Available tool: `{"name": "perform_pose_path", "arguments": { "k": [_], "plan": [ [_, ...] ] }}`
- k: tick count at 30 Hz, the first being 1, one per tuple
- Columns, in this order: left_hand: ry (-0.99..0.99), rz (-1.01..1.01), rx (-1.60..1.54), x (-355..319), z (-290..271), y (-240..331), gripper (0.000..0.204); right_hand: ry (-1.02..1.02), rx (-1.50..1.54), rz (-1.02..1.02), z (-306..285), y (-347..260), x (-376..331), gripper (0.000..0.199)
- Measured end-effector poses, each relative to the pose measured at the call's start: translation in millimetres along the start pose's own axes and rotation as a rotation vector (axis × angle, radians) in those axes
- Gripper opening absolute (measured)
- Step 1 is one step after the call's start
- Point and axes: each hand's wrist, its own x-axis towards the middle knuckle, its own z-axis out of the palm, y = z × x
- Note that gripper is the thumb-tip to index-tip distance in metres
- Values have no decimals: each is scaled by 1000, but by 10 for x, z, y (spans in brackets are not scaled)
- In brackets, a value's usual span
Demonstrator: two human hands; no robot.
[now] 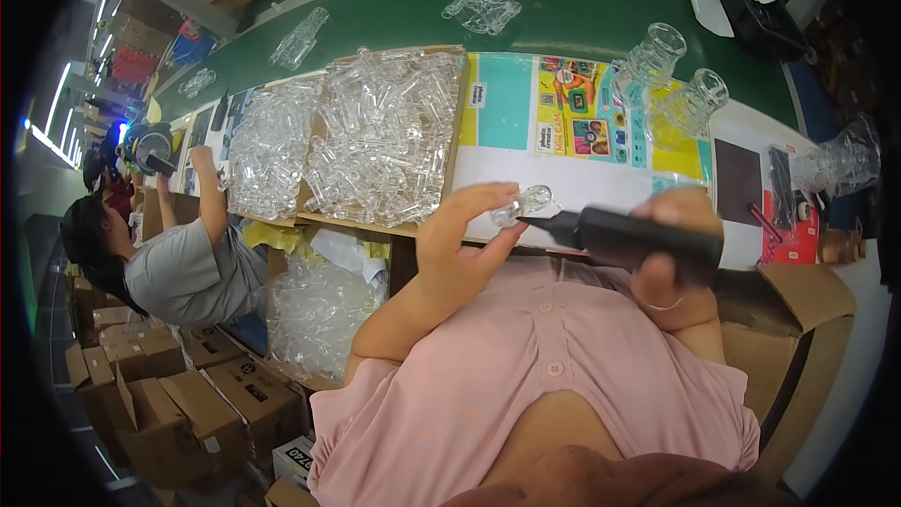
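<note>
Pinched between the thumb and fingers of my left hand is a small clear plastic piece with a rounded end. My right hand, a little blurred, is wrapped around a black bottle with a pointed nozzle. The bottle lies sideways in the grip, its tip pointing left and meeting or nearly meeting the clear piece. Whether the tip touches it I cannot tell. To the left of my left hand, an open cardboard tray holds a heap of similar clear pieces.
Clear flared parts stand on a printed sheet at the right, with another clear part beyond. Several clear assemblies sit on the green belt. Another person works at the left, near cardboard boxes.
</note>
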Motion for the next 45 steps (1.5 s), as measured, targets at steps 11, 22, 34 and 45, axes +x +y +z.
{"name": "perform_pose_path", "arguments": {
  "k": [11, 22, 34, 45],
  "plan": [
    [-390, -407, 737, 566, 508, -1055, 38, 834, 904, 461, 149, 697, -73, 24],
    [-197, -294, 1188, 740, -459, -1340, 29, 840, 855, 518, 86, 726, -138, 26],
    [216, -509, 156, 506, -680, -934, 23, 895, 861, 586, 125, 611, -79, 25],
    [87, -308, -625, 164, -254, -369, 34, 825, 954, 493, 86, 469, -68, 26]
  ]
}}
